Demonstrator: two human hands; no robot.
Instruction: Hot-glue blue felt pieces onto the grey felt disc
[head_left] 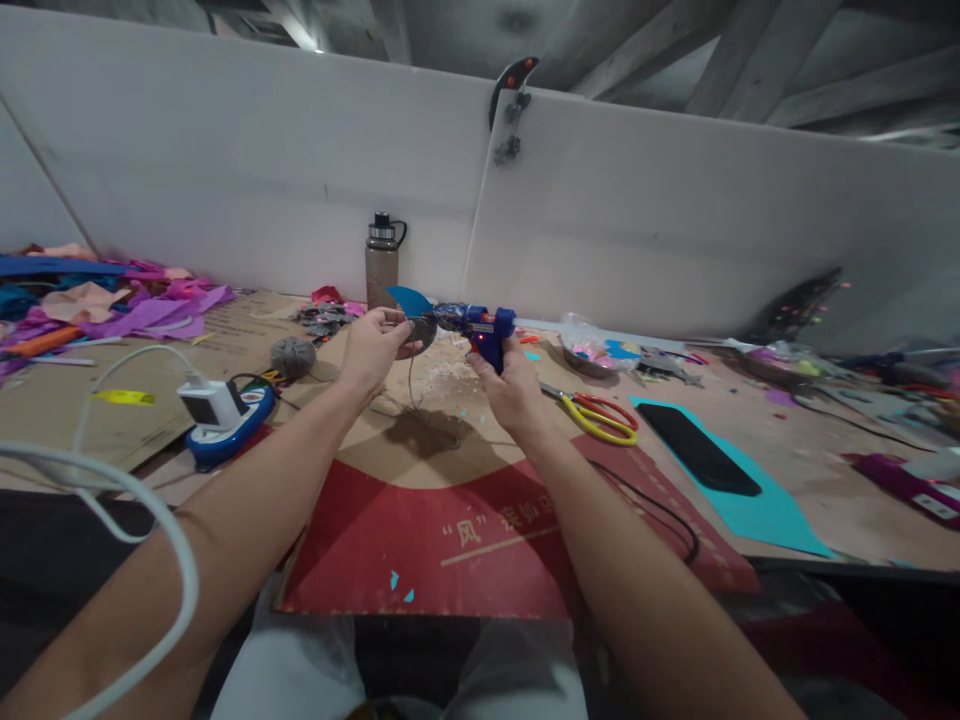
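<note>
I'm pinching grey round pc point(427, 332) w/ blue fin point(409, 299) in L grip point(373, 350), past far edge of red board point(405, 550); R grip point(516, 390) is wrapping glue gun point(491, 343), nozzle facing fin base, prob for steady aim. Scissors point(598, 416) lying just past board, handles my way, prob for quick grab.

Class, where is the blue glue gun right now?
In the head view, the blue glue gun is near the middle, in the grip of the right hand, just right of the blue leaf-shaped piece.
</note>
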